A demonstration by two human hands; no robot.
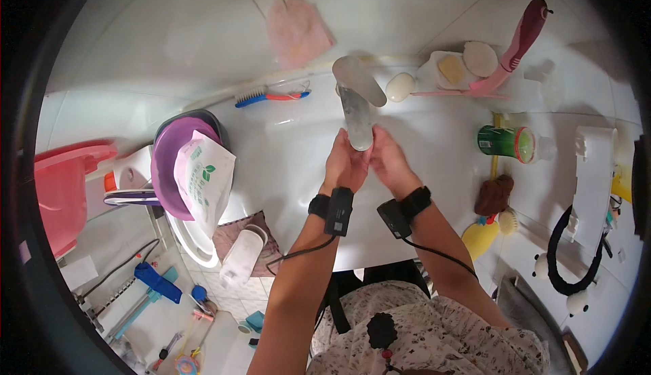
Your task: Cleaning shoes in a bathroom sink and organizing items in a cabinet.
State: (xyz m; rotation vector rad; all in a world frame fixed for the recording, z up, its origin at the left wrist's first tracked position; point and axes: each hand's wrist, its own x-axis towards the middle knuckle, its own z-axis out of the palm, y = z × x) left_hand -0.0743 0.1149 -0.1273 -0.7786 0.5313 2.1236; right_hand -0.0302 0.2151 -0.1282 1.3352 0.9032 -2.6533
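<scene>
Over a white washbasin (300, 171), my left hand (344, 164) and my right hand (390, 161) meet just below the tip of a metal faucet spout (357, 120). Their inner sides touch, and the spout's end covers part of the left fingers. I see no object in either hand, though the fingertips are mostly hidden. The right hand looks slightly blurred. Above the spout, the faucet's broad lever (358, 77) angles to the right. Each wrist wears a black strap with a small black box and a cable.
A brush (272, 97) and an egg-shaped white object (401, 87) rest on the back ledge, near a soap dish (432, 70). Leftward, a white packet (203, 171) lies in a purple basin (165, 171). A green-labelled container (501, 142) stands at right, beside a pink-handled tool (524, 39).
</scene>
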